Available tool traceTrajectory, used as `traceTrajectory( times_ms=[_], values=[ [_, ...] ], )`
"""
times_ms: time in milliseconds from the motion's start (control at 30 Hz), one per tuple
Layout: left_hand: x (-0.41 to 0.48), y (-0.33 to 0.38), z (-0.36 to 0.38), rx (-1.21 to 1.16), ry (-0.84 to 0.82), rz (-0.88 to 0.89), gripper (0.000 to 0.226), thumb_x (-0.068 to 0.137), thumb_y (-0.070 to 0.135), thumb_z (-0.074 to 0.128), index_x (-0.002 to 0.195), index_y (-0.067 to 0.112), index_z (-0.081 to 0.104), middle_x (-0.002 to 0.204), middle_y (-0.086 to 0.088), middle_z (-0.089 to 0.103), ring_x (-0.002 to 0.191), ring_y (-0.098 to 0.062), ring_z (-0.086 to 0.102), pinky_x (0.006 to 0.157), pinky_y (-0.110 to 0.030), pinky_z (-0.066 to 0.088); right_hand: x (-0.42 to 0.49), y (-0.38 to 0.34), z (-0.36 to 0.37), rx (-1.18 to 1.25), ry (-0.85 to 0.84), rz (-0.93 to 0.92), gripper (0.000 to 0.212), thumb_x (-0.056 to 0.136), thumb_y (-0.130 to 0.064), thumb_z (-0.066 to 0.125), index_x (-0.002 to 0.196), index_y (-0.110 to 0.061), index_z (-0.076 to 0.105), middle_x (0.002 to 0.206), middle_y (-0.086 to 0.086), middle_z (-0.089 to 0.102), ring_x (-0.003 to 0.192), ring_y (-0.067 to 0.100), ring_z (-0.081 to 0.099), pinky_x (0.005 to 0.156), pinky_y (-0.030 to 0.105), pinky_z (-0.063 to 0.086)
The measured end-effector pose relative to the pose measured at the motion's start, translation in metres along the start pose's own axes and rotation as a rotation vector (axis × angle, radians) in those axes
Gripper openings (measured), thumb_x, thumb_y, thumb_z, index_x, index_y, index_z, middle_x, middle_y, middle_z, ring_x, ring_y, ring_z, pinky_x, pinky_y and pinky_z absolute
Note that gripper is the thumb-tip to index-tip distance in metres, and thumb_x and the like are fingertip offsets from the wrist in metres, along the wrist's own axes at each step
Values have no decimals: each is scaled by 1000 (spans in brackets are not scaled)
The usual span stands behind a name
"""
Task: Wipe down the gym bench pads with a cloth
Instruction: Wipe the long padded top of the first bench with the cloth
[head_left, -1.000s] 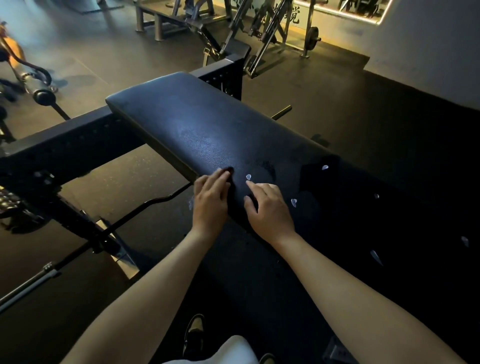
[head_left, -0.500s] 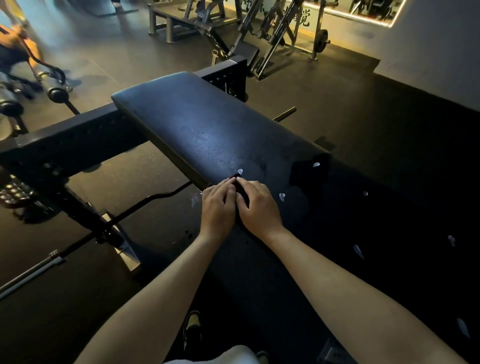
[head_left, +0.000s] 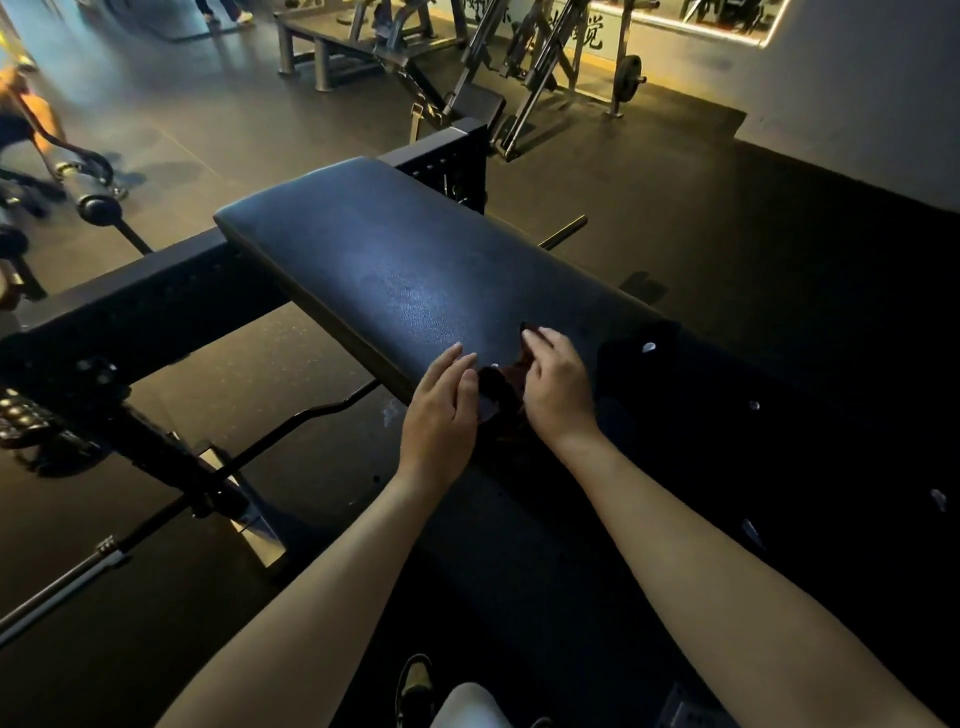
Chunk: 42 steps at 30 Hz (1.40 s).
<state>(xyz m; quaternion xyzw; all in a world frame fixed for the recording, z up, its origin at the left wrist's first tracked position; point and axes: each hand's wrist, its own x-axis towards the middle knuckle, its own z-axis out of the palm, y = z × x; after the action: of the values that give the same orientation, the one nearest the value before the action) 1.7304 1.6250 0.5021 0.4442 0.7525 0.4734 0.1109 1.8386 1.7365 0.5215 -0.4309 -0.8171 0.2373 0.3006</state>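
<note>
The black bench pad stretches away from me, shiny under the light. A dark cloth with small white marks lies bunched on the pad's near part and spreads off to the right into shadow. My right hand has its fingers curled on a raised fold of the cloth. Just left of the bunch is my left hand, fingers straight, at the pad's left edge. Whether it touches the cloth I cannot tell.
A black steel frame beam crosses behind the pad on the left. On the floor to the left lies a curl bar. Weight machines stand at the back. My shoe shows below.
My hands, pressed together half a second ago, have moved apart. The cloth is now bunched up between them, with my right hand further forward on the pad.
</note>
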Motion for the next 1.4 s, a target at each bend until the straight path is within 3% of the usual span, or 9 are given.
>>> traceTrajectory(
  times_ms=[100, 167, 400, 667, 833, 1067, 1233, 1300, 1400],
  values=[
    [4, -19, 6, 113, -22, -32, 42, 108, 28, 37, 143, 12, 53, 152, -2, 48, 144, -12, 34, 120, -24, 19, 16, 5, 1, -54, -239, 176, 55, 102, -24, 43, 151, -2, 34, 159, 17, 29, 147, 28, 24, 122, 36, 16],
    [1, -29, 11, 99, 18, -21, 41, 106, 26, 40, 140, 10, 57, 148, -4, 52, 142, -14, 36, 119, -18, 15, 17, 3, 9, -107, -315, 138, 68, 99, -38, 50, 154, -3, 29, 161, 15, 23, 150, 27, 16, 123, 36, 12],
    [-3, -37, 10, -54, 67, -16, 43, 104, 29, 39, 137, 12, 59, 142, 4, 54, 135, 1, 36, 118, -21, 24, -3, -12, 17, -81, -181, -199, 36, 79, 6, 56, 111, 0, 71, 119, 14, 69, 118, 31, 59, 107, 29, 38],
    [-4, -47, 11, 2, 36, 49, 53, 103, 41, 30, 137, 12, 59, 144, 0, 55, 138, -5, 35, 119, -16, 18, -22, -10, 9, 8, -259, -353, 42, 81, 5, 56, 119, -5, 70, 124, 11, 67, 121, 25, 58, 111, 28, 38],
    [-3, -48, 7, 32, 6, 42, 47, 105, 37, 34, 139, 15, 58, 145, 3, 53, 140, -8, 36, 118, -13, 17, 16, 2, 11, -134, -275, 34, 55, 96, -20, 55, 149, -9, 42, 159, 17, 30, 148, 32, 23, 121, 34, 14],
    [-4, -45, 4, -82, 18, 4, 55, 102, 46, 31, 138, 15, 58, 143, 6, 53, 138, -3, 39, 118, -20, 25, -27, -16, 17, -44, -254, -205, 42, 88, -5, 56, 129, -12, 66, 139, 7, 60, 131, 23, 53, 112, 29, 34],
    [-5, -44, 1, -109, 6, 14, 57, 103, 47, 29, 137, 14, 60, 143, 4, 55, 137, -4, 41, 117, -22, 27, -41, -21, 8, 36, -351, -367, 41, 91, -7, 53, 131, -10, 63, 138, 5, 60, 129, 20, 53, 112, 31, 39],
    [-4, -46, 1, -19, -2, 52, 57, 103, 45, 29, 137, 12, 60, 143, 0, 55, 138, -11, 42, 119, -22, 24, -23, -10, 11, -39, -241, -263, 38, 92, -9, 53, 129, -8, 64, 140, 12, 56, 132, 29, 49, 114, 40, 36],
    [-3, -49, 0, 49, -27, 75, 51, 104, 40, 33, 138, 13, 59, 145, -1, 54, 139, -13, 40, 119, -20, 21, 3, -2, 10, -188, -188, 47, 54, 98, -31, 54, 146, -9, 46, 158, 17, 31, 149, 35, 20, 122, 44, 16]
  ],
)
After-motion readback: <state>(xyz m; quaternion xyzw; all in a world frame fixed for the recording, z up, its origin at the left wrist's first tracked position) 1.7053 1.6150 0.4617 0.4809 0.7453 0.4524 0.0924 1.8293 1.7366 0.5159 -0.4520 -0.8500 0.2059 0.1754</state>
